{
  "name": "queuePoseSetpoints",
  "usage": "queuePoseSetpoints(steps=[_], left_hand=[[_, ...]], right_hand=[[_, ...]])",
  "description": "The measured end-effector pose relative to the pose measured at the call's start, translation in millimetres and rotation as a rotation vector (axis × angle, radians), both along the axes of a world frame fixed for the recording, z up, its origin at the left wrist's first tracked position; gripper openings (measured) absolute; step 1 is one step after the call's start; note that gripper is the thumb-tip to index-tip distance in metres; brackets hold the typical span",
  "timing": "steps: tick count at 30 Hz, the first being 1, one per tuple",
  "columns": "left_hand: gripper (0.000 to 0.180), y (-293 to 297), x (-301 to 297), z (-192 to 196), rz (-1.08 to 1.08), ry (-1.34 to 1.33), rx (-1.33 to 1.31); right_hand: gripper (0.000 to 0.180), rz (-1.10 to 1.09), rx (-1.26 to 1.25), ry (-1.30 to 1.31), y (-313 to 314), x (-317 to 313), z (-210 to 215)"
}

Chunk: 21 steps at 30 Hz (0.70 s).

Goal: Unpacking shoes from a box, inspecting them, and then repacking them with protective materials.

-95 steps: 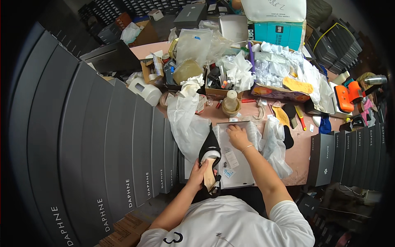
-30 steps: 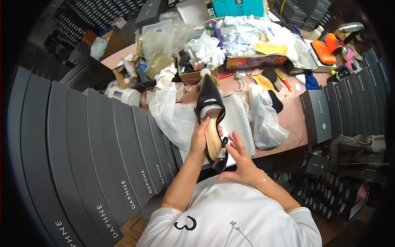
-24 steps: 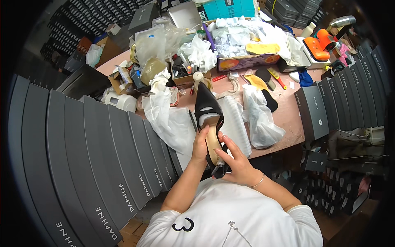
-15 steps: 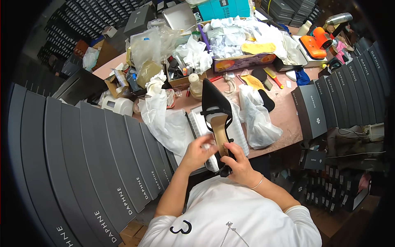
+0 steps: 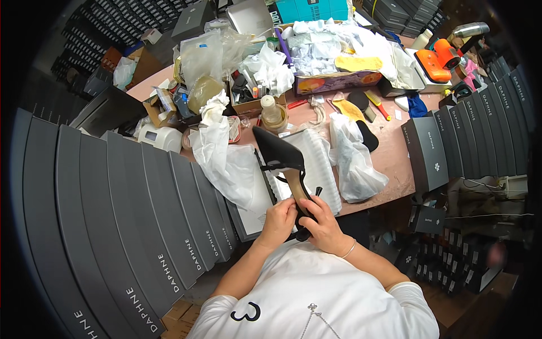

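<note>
A black pointed high-heeled shoe [image 5: 278, 151] with a beige insole is held toe-away in front of my body, tilted with its toe to the left. My right hand [image 5: 326, 227] closes round its heel end, thumb and fingers on the insole and side. My left hand [image 5: 278, 224] pinches the left edge near the heel; what its fingertips grip there is partly hidden. Beneath the shoe lies an open shoebox [image 5: 255, 221] with ribbed white foam wrap [image 5: 324, 158]. To the right rests a bundle wrapped in white tissue [image 5: 361, 169].
Grey shoeboxes stand stacked at the left [image 5: 113, 209] and right [image 5: 468, 130]. Crumpled white paper [image 5: 223, 164] lies left of the shoe. Behind are a glue jar [image 5: 274, 114], a yellow-and-red brush [image 5: 378, 105], a carton of crumpled paper [image 5: 336, 83] and an orange device [image 5: 433, 65].
The shoe's toe has swung left and lowered, turning its side up. My left hand, blurred before, has come in against the shoe's edge near the heel. The right hand keeps its hold.
</note>
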<state>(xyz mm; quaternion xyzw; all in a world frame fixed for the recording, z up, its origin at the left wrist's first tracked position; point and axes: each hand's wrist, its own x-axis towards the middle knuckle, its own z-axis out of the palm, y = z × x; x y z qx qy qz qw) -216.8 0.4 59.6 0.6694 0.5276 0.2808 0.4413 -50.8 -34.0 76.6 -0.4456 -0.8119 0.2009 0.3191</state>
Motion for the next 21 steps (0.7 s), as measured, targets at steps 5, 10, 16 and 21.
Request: queuePoseSetpoints(steps=[5, 10, 16, 21], left_hand=[[0.025, 9.5, -8.6, -7.6, 0.279, -0.523, -0.313], [0.060, 27.5, -20.8, -17.0, 0.485, -0.757, -0.408], [0.058, 27.0, -21.4, -27.8, 0.445, -1.409, -0.824], [0.043, 24.7, -19.7, -13.4, 0.593, -1.304, -0.827]], right_hand=[[0.039, -0.018, -0.146, 0.205, -2.3, 0.2, 2.0], [0.038, -0.118, -0.823, 1.422, 15.4, 3.8, 24.0], [0.060, -0.112, -1.341, 1.971, 8.6, 26.1, -2.5], [0.059, -0.194, -1.419, 2.122, 10.2, 20.5, -16.0]])
